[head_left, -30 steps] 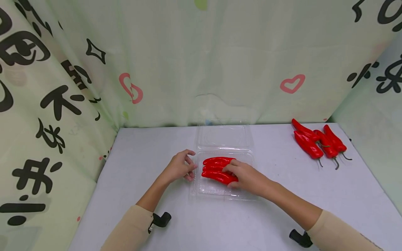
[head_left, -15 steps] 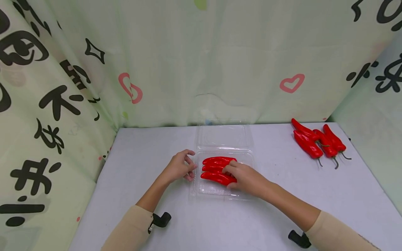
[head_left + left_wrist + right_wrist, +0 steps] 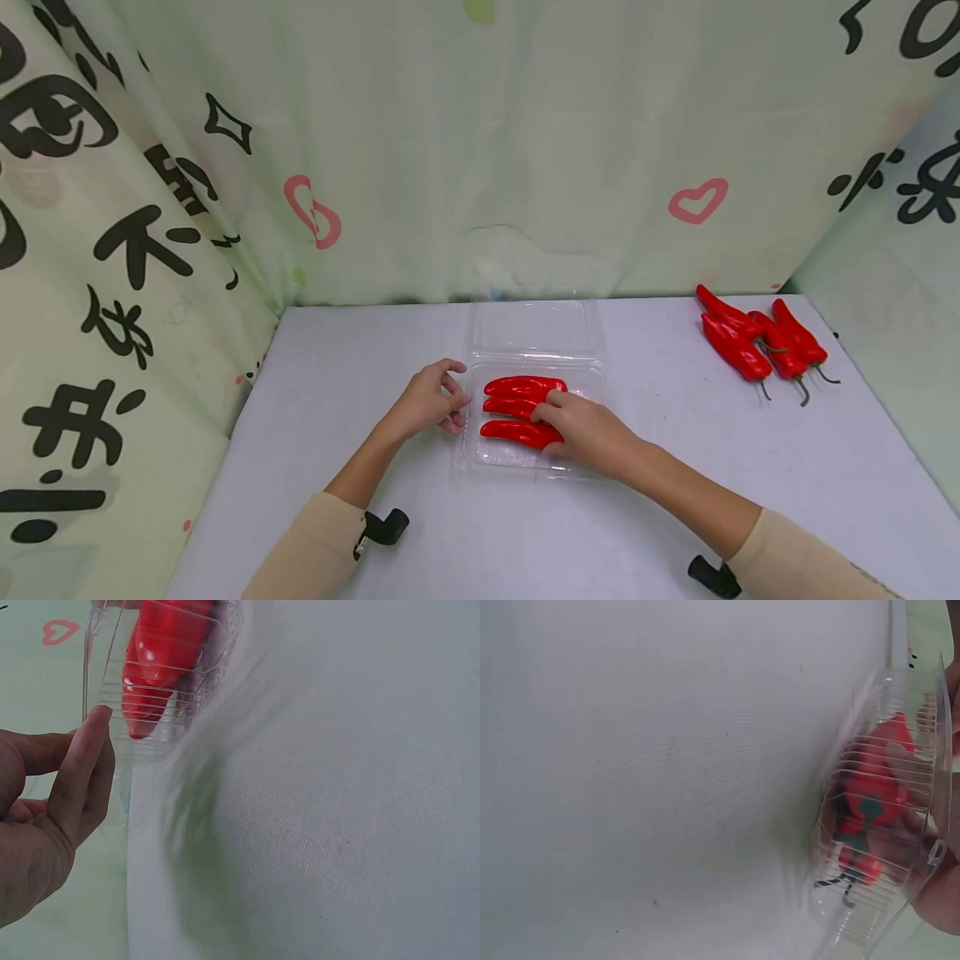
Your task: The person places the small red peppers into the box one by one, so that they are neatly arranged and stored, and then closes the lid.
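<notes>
The two hands were apart from each other. The right hand (image 3: 592, 429), its fingers and thumb curled, pinched the stem end of the nearest red chilli pepper (image 3: 513, 431) inside the base of a clear plastic clamshell container (image 3: 506, 456). Beyond that pepper lay the middle red chilli pepper (image 3: 506, 407), partly hidden by the fingers, and the far red chilli pepper (image 3: 522, 386), all three side by side with tips to the left. The left hand (image 3: 427, 402) was at the container's left rim, fingers loosely bent; whether it touched the plastic I could not tell. The lid (image 3: 534, 329) was folded back behind the base. Four more red chilli peppers (image 3: 782, 346) lay clustered at the far right corner of the white table (image 3: 352, 358), stems toward the person. A patterned curtain (image 3: 420, 167) hung behind.
</notes>
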Demonstrator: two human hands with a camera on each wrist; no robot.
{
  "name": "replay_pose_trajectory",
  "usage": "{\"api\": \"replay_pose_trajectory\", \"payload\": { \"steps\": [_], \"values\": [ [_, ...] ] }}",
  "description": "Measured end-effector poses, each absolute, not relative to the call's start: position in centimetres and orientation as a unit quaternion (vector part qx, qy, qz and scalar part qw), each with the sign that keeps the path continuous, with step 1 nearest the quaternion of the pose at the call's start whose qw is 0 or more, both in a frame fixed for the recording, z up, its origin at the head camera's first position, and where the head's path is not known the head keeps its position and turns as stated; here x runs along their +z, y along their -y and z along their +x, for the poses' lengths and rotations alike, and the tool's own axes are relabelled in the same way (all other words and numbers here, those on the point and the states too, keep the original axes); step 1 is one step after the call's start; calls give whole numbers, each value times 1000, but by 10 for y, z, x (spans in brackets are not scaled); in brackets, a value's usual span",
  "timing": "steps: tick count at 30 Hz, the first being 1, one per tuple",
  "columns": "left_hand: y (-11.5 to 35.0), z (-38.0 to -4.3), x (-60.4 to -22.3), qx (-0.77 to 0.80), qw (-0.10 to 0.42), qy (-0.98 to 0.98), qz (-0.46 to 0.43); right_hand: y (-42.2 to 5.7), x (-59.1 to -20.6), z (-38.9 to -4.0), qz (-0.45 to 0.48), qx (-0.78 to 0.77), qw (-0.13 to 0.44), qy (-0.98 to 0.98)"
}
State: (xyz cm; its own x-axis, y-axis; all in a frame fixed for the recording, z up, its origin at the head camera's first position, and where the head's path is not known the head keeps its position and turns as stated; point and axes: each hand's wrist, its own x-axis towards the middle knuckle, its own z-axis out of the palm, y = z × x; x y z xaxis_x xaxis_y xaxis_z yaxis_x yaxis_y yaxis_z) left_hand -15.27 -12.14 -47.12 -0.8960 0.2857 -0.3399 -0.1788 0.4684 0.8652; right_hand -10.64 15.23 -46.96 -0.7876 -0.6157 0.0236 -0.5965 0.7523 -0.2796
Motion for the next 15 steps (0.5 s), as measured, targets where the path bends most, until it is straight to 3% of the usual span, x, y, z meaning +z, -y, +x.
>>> {"api": "replay_pose_trajectory", "payload": {
  "steps": [15],
  "values": [
    [121,-153,-472,513,222,-829,33,-153,-471,-103,-311,-149,25,-938]
  ]
}}
